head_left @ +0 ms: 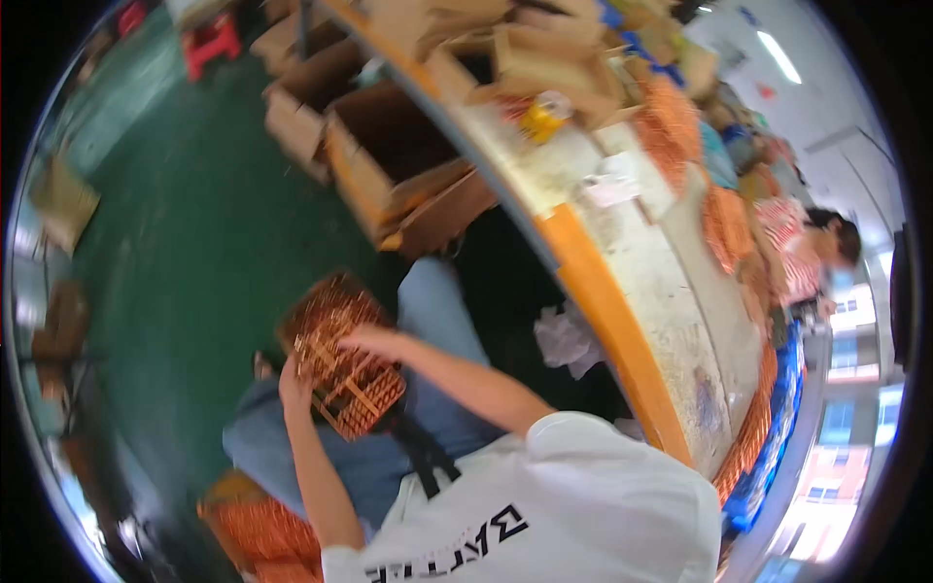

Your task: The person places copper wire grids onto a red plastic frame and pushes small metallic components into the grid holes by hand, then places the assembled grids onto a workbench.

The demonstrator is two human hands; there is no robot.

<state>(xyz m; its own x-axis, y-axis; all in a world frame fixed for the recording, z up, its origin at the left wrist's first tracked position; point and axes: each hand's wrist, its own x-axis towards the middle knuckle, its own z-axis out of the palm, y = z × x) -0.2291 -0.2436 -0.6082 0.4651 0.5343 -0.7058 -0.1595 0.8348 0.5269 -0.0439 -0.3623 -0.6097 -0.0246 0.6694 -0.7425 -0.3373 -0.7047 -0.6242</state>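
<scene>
A brown woven basket [367, 406], rectangular with an open lattice, rests tilted on my lap between both hands. At its left side my left hand [295, 381] is closed on the edge. My right hand [374, 342] reaches over the basket from the right, with its fingers together against the weave. What the right fingertips pinch is blurred, too small to make out. Shiny copper-brown strands [335, 309] show at the basket's far end. Motion smears the details of the weave.
A long worktable [671, 301] with an orange edge runs along my right. Cardboard boxes [384, 136] stand beside it, ahead of me. A yellow container [545, 117] and white paper [612, 183] lie on top. Orange woven goods [262, 530] sit at my lower left. Another person [792, 243] is across the table.
</scene>
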